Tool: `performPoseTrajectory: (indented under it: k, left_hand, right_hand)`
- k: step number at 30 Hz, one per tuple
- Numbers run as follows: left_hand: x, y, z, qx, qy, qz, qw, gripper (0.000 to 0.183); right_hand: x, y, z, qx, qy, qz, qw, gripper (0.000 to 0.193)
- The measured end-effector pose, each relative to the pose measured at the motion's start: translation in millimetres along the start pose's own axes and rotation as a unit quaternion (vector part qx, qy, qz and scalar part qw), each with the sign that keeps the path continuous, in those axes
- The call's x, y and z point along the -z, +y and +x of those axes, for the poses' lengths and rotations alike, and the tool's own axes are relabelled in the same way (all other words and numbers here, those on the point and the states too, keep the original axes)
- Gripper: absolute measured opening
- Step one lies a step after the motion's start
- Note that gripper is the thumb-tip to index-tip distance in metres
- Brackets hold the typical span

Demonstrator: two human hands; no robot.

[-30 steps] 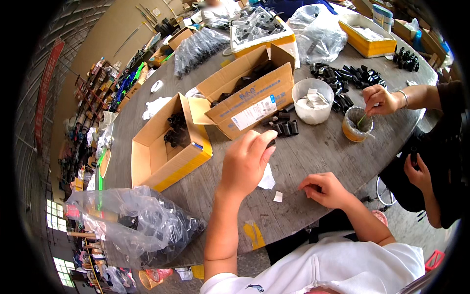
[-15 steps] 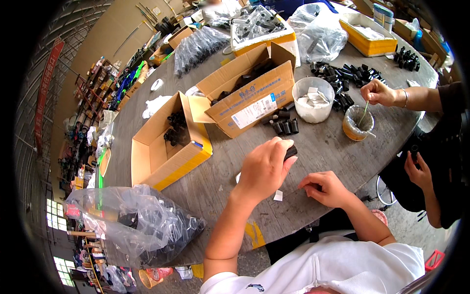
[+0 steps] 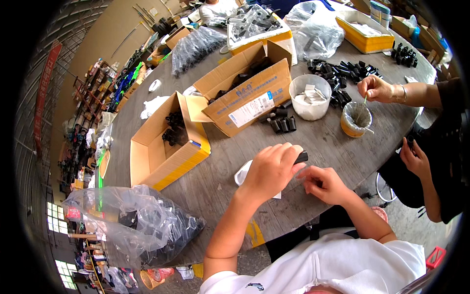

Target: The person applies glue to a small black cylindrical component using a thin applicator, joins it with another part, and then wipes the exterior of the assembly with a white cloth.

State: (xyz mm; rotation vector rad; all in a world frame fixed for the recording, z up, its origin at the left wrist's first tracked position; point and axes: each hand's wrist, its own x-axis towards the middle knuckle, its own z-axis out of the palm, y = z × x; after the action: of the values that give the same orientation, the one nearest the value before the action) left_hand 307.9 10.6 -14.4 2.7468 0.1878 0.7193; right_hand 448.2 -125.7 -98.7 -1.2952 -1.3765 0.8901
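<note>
My left hand (image 3: 274,169) is closed around a short black tubular part (image 3: 301,157), whose end sticks out past the fingers. Close by it, my right hand (image 3: 323,185) has its fingers curled, thumb and forefinger together. A small thin pale piece (image 3: 302,172) shows at those fingertips, near the black part; its kind is not clear. Partly behind my left hand lies a white dish-like thing (image 3: 241,173). A small white square (image 3: 277,195) peeks out below the left wrist on the grey wooden table (image 3: 220,196).
Two cartons, one open and low (image 3: 161,169) and one larger (image 3: 245,105), hold black parts. A tub (image 3: 309,111) of white pieces stands ahead. At right, a co-worker's hand (image 3: 377,89) dips a stick into a lined cup (image 3: 353,128). A clear bag (image 3: 142,220) sits left.
My left hand has shifted slightly right and down with the black part. My right hand has risen to meet it, the pale piece now showing at its fingertips.
</note>
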Motion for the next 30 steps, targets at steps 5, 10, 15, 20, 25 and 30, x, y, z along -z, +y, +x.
performPoseTrajectory:
  k: [5, 10, 15, 20, 25, 30]
  left_hand:
    - [-7, 5, -3, 0.019, -0.001, -0.036, 0.999, 0.033]
    - [-13, 10, -4, 0.009, -0.042, -0.042, 0.998, 0.033]
    - [-24, 11, -5, -0.028, -0.029, -0.039, 0.998, 0.036]
    - [-29, 13, -8, -0.026, -0.024, -0.033, 0.999, 0.038]
    - [-31, 14, -7, -0.028, -0.009, -0.035, 0.999, 0.042]
    - [-31, 16, -5, -0.027, -0.011, -0.013, 0.999, 0.046]
  right_hand:
    - [4, 0, -4, -0.030, -0.003, 0.064, 0.998, 0.033]
    - [6, -7, -6, -0.047, 0.024, 0.180, 0.982, 0.042]
    - [1, 4, -8, -0.002, 0.064, 0.192, 0.979, 0.039]
    - [5, 1, -9, -0.031, 0.081, 0.205, 0.975, 0.036]
    - [3, -1, -10, -0.011, 0.099, 0.205, 0.974, 0.034]
    - [4, -1, -10, -0.004, 0.110, 0.198, 0.974, 0.030]
